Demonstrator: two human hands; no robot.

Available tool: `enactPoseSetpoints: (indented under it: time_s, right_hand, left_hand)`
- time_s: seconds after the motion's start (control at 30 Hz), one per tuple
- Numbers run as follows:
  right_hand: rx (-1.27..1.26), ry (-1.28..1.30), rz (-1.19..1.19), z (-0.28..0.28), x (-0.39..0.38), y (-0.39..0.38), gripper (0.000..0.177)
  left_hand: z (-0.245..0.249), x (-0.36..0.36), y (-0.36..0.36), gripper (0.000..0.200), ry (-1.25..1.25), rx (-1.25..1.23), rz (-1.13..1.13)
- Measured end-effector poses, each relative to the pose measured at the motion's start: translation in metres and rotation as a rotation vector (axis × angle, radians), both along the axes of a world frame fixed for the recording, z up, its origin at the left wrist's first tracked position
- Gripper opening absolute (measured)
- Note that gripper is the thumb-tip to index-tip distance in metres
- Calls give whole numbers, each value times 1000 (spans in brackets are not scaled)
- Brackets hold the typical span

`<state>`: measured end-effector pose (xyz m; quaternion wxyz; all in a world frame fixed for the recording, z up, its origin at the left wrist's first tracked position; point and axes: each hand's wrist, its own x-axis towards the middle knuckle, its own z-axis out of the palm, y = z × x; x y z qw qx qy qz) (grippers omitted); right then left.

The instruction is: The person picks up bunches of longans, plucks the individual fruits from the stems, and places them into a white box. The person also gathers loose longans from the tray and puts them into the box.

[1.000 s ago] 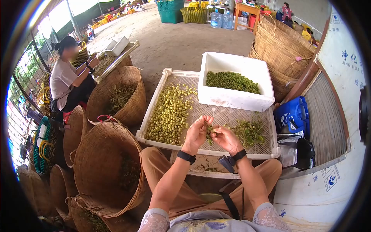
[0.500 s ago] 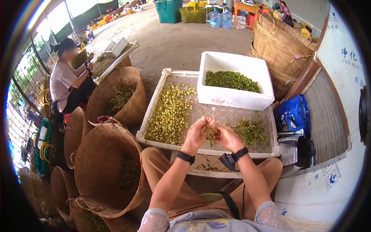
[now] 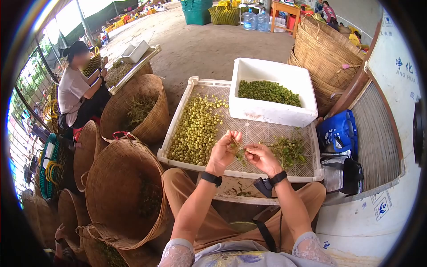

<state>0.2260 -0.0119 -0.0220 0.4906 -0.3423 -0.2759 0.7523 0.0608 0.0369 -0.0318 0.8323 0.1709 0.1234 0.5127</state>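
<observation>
Left hand (image 3: 223,150) and right hand (image 3: 262,158) are held close together above the near part of the white perforated tray (image 3: 249,174). Both are pinched on one small green sprig (image 3: 240,152), which hangs between the fingertips, clear of the mesh. Whether the sprig carries fruit is hard to tell at this size.

Tray layout: yellow-green fruit (image 3: 195,129) fills the left half up to the left rim. Loose sprigs (image 3: 289,151) lie near the right rim. A bare strip of mesh runs between the two, directly under the hands. A white foam box (image 3: 271,116) holding darker green fruit (image 3: 267,91) sits on the far right part of the tray, its near wall well apart from the hands.

Surroundings: a woven basket (image 3: 120,191) stands just beside the left knee, below the tray's near left corner. A blue bag (image 3: 338,131) lies just off the right rim. Another person (image 3: 73,91) sits well apart at far left, with open concrete floor (image 3: 200,49) beyond the tray.
</observation>
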Motion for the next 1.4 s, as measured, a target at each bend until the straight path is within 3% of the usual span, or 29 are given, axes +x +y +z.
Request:
enactPoseSetpoints:
  time_s: [0.1, 0.17, 0.37, 0.57, 0.77, 0.87, 1.07, 1.3, 1.4]
  right_hand:
    - [-3, 128, 26, -3, 10, -5, 14]
    - [2, 162, 6, -3, 11, -6, 15]
    - [1, 210, -38, 12, 6, -7, 15]
    - [6, -40, -34, 28, -9, -15, 8]
    - [51, -448, -252, 12, -27, -10, 17]
    - [70, -576, -252, 14, -28, -8, 19]
    - [52, -426, -220, 16, -26, -9, 14]
    - [-51, -465, -200, 10, -9, -5, 14]
    - [-98, -282, -188, 0, 4, -5, 9]
  left_hand:
    - [-1, -3, 4, 18, -109, 76, -17]
    - [11, -3, -2, 18, 67, -120, 45]
    - [1, 1, 0, 17, 169, -40, -26]
    - [3, 17, -10, 14, 161, -91, 154]
    - [7, 25, -19, 11, 196, -118, 222]
    - [8, 27, -22, 12, 212, -115, 206]
    - [12, 22, -21, 13, 203, -108, 183]
    - [10, 21, -22, 14, 174, -133, 161]
    - [9, 9, -11, 12, 152, -142, 98]
